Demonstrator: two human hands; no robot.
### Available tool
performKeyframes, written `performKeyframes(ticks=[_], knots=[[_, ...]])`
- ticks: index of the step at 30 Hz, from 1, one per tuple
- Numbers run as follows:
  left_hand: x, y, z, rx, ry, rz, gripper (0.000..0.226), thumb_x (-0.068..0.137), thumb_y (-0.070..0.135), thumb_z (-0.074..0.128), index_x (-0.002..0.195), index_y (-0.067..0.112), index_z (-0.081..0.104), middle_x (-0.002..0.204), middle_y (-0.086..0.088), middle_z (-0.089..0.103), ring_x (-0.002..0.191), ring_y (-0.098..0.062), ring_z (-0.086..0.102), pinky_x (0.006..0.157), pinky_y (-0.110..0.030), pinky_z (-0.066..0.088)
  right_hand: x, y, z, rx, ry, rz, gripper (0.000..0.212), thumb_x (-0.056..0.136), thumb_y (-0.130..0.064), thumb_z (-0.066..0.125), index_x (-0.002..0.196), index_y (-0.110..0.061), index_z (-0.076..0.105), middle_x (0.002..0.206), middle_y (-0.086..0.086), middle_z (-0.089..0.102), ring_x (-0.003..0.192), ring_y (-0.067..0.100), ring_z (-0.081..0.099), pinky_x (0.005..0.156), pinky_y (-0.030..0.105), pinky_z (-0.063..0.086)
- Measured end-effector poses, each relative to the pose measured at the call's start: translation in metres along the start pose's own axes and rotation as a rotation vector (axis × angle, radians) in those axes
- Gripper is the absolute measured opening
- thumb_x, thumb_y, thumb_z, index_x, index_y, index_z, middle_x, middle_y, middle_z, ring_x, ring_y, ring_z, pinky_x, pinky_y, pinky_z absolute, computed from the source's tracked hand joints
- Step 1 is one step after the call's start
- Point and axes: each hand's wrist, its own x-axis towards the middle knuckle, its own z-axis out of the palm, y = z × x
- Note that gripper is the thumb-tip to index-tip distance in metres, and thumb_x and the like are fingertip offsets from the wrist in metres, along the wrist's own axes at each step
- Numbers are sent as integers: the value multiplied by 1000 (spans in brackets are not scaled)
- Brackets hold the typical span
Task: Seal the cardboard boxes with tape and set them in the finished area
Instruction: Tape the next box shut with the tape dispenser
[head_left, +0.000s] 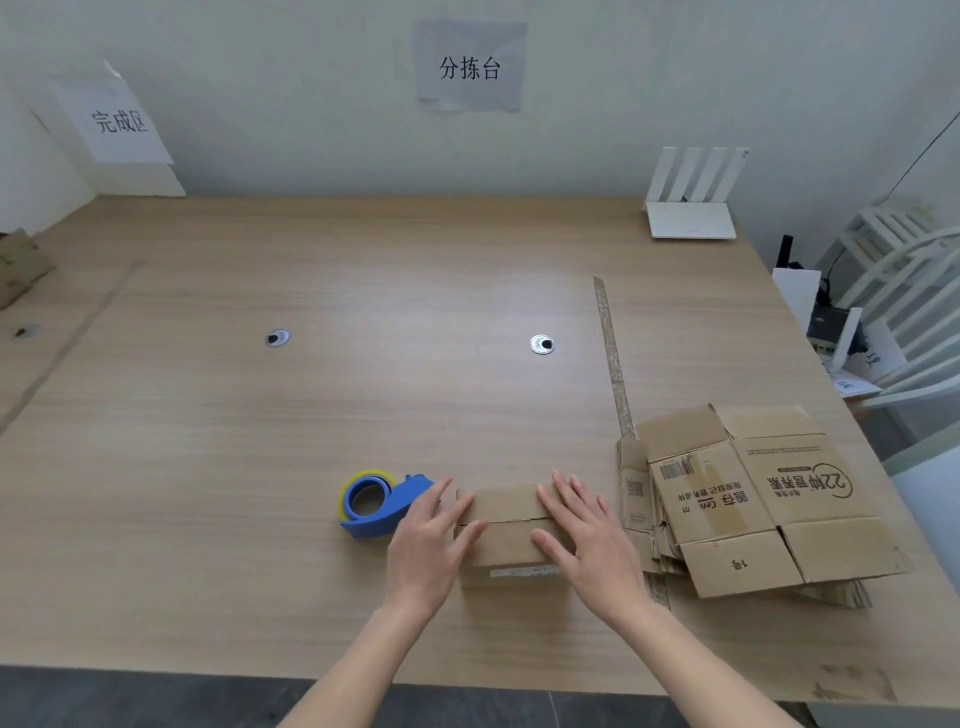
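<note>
A small brown cardboard box (511, 525) stands near the front of the wooden table (311, 415), its two top flaps folded shut with a seam across the middle. My left hand (431, 540) lies on its left side with straight fingers. On the box's right side rests my right hand (582, 535), fingers spread flat over the flaps. A blue tape dispenser (376, 504) with a yellowish roll lies just left of my left hand.
A pile of flattened cardboard boxes (753, 504) lies to the right of the box. A tape strip (610, 353) runs along the table. A white router (693, 208) stands at the back right. Paper signs hang on the wall (122, 119).
</note>
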Motion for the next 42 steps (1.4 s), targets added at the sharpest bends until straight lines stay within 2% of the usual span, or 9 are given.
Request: performKeyframes(ticks=[3,6,11,17,23,29,37,40,42], knots=[[13,-32,-8,5,30,-79,49,93,58,50,135,33,61,147,10,48,135,-13,44,101,-37,47,1,-2,0,4,1,12,93,77,-89,-10,156,-46,15,165,-22,-4,152,-3,-10,124,24,-7],[26,-70,-4,233,-9,-150,60,91,46,66,146,31,49,134,-7,56,123,-29,53,97,-42,48,2,-2,2,17,8,12,89,78,-88,-7,155,-47,13,164,-24,-5,151,-5,-12,126,26,-5],[45,-101,17,531,-197,-229,82,87,66,58,156,38,23,117,-5,60,109,-25,58,110,-38,33,2,1,7,44,29,7,85,80,-89,-2,153,-50,15,163,-27,-4,149,-9,-15,122,21,-9],[58,-98,14,301,-228,-296,58,95,52,54,149,42,34,102,-3,53,89,-27,57,76,-38,50,3,0,7,20,-4,17,62,93,-71,24,152,-53,13,162,-29,-8,148,-10,-18,119,19,-12],[76,-15,-59,45,-135,-66,57,92,56,56,144,51,33,110,20,59,96,-13,59,78,-37,52,2,-7,-1,0,-29,37,82,83,-80,8,157,-46,16,162,-25,-7,152,-1,-9,121,23,-9],[54,74,-89,263,-412,148,58,89,63,54,143,47,42,113,16,68,94,-11,62,76,-27,46,0,-15,-12,-22,-67,67,86,82,-77,6,159,-41,17,160,-22,-9,155,6,-3,119,25,-8],[47,79,-80,416,-506,127,49,88,66,48,133,47,49,107,17,69,90,-12,62,72,-28,43,2,-5,-11,219,-35,8,55,104,-32,51,156,-33,35,164,-18,19,154,6,10,121,19,-4],[46,79,-77,451,-504,149,49,88,65,48,133,45,49,106,16,69,87,-12,61,75,-28,46,-1,-5,-15,479,58,1,47,101,-8,51,142,-29,57,148,-15,52,140,1,43,120,18,25],[47,80,-76,464,-501,159,51,88,66,48,134,45,49,107,16,69,88,-12,62,77,-28,47,1,-10,-19,708,16,87,38,102,-13,52,134,-32,63,128,-16,67,121,-3,57,111,27,43]])
